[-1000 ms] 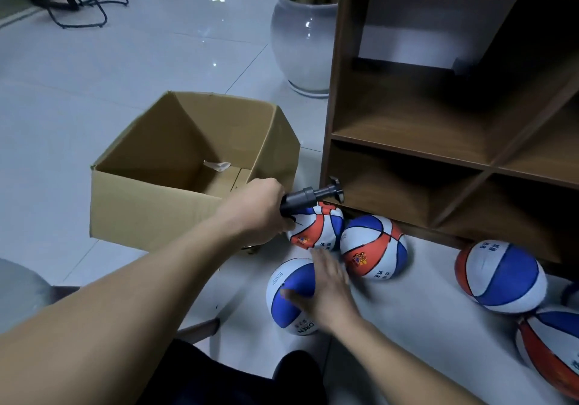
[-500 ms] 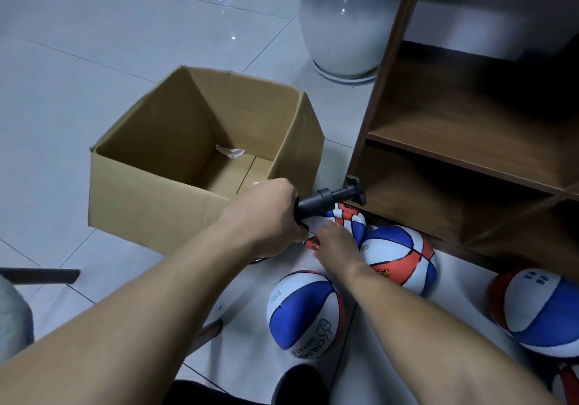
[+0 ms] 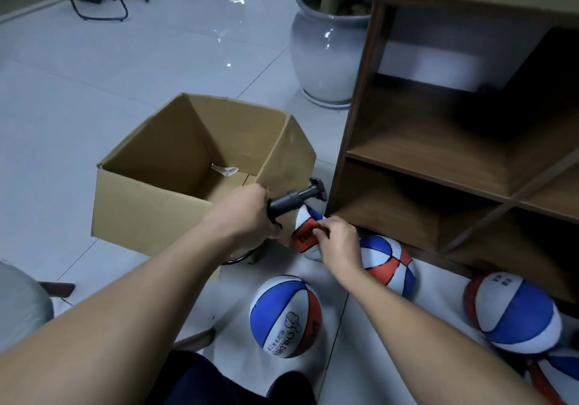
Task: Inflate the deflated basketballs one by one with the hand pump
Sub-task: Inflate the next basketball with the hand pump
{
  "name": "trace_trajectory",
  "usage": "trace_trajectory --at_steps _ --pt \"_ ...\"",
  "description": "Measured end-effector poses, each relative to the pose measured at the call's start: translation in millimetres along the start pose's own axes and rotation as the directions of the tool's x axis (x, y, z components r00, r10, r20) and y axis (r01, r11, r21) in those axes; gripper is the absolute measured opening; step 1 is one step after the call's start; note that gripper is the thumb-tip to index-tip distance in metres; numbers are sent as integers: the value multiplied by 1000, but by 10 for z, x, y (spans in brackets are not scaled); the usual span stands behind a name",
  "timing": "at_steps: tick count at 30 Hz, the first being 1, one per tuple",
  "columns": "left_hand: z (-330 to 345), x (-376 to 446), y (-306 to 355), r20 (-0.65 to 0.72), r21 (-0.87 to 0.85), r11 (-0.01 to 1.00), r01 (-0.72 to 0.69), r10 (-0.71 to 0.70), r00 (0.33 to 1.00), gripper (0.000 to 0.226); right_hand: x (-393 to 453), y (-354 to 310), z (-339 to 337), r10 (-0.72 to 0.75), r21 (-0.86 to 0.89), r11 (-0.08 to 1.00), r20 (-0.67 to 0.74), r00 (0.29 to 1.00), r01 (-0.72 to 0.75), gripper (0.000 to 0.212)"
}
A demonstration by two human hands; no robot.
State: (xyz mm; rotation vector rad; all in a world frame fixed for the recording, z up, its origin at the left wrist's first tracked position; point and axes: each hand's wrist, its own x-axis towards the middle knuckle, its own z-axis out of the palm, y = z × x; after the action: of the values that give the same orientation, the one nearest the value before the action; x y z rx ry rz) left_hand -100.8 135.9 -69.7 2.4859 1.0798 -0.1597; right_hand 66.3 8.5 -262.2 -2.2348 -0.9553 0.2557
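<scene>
Right hand (image 3: 336,243) pinches a crumpled, flat red-white-blue basketball (image 3: 305,235) on the floor beside the cardboard box (image 3: 150,204); left hand (image 3: 247,215) grips the black hand pump (image 3: 291,199). Half a second ago, the ball lay lower under the fingers.

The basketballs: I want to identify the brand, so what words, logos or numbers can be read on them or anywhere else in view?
"CHILDRE", cut off by the curve, beside a thumbs-up logo: on the nearest basketball.
Small characters next to that word: too small to read.
Dark marks on the red panel of the deflated ball that the right hand pinches: blurred.
Small blue marks on the ball at right: unreadable.
The cardboard box and hand pump: no text seen.
</scene>
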Motion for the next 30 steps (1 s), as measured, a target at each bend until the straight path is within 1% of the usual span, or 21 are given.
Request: trace_trajectory --at_steps 3,7,9,11,15,16,18,20,22,24,26,28,30 --pt "-36 -83 63 -10 8 1000 0 0 1000 32 -147 -70 -325 108 114 988 -77 991 -99 19" --pt "-86 -197 245 -13 -5 1000 -8 8 1000 31 -391 -75 -798 192 219 963 -156 969 -156 12" --pt "-114 -256 354 -30 -1 1000 -26 26 999 32 -508 -79 -1018 231 278 943 -151 961 -183 7" --pt "-120 -322 479 -59 5 998 -67 68 996 33 -654 -78 -1243 262 330 922 -146 954 -203 11" --pt "-158 -465 704 -67 -26 993 -118 116 991 36 -1005 -27 -1621 261 324 924 -145 954 -204 10" --pt "-167 -505 765 -55 -52 990 -131 128 990 36 -1108 -8 -1706 252 328 923 -126 959 -200 11" --pt "-168 -596 887 -19 -168 974 -150 149 989 31 -1326 8 -1879 220 346 921 -88 971 -178 12" --pt "-160 -665 984 -6 -290 942 -172 178 984 24 -1541 37 -2045 187 372 918 -101 977 -137 15" --pt "-140 -698 1036 9 -334 921 -200 215 977 21 -1740 93 -2178 221 421 892 -89 971 -164 18" --pt "-81 -717 1100 55 -314 920 -233 263 963 21 -1948 206 -2287 288 461 854 -34 957 -241 19" --pt "1 -725 1187 109 -250 925 -286 320 941 23 -2136 333 -2355 340 475 828 -7 940 -296 23" --pt "88 -742 1314 166 -194 919 -343 376 912 25 -2290 393 -2408 368 473 821 -9 930 -320 26" --pt "160 -761 1472 219 -179 902 -394 427 878 26 -2392 411 -2457 369 429 845 -38 929 -318 25"
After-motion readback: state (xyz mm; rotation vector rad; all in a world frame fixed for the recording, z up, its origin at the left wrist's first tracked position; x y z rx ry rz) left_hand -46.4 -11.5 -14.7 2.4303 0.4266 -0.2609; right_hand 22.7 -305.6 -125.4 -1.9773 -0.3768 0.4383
